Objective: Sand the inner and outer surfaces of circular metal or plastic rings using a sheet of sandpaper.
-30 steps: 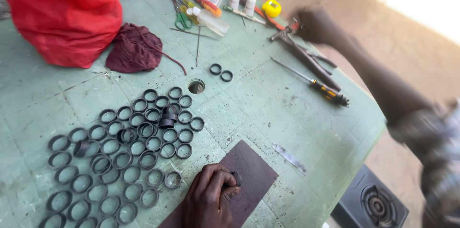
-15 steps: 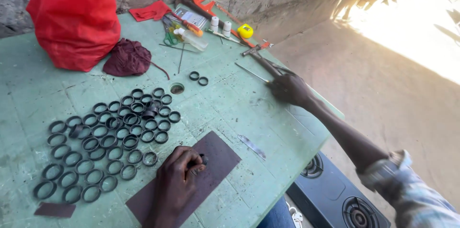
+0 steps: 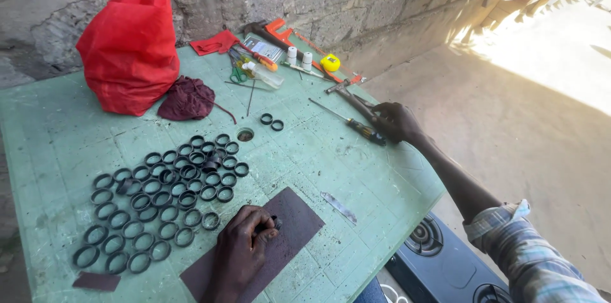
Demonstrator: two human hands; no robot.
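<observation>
A red bag point(image 3: 130, 48) stands bulging at the back of the green table point(image 3: 57, 131), against the stone wall, with a crumpled maroon cloth point(image 3: 186, 99) touching its base. Further right along the wall lie a flat red rag point(image 3: 216, 42), a small flat rectangular packet point(image 3: 264, 49) with a pale printed face, two white rolls point(image 3: 299, 58) standing upright side by side, and a yellow tape measure point(image 3: 330, 62). The left hand point(image 3: 242, 252) is closed, fingertips pinched on a small black ring point(image 3: 276, 222) and pressing it onto a dark brown sheet point(image 3: 267, 246) at the near edge. Just left of the sheet, many like black rings point(image 3: 159, 198) lie in rough rows. The right hand point(image 3: 394, 121) reaches out to the table's right edge, fingers curled over a metal tool point(image 3: 353, 99); whether it truly grips cannot be told. A screwdriver point(image 3: 350, 123) lies just beside that hand.
</observation>
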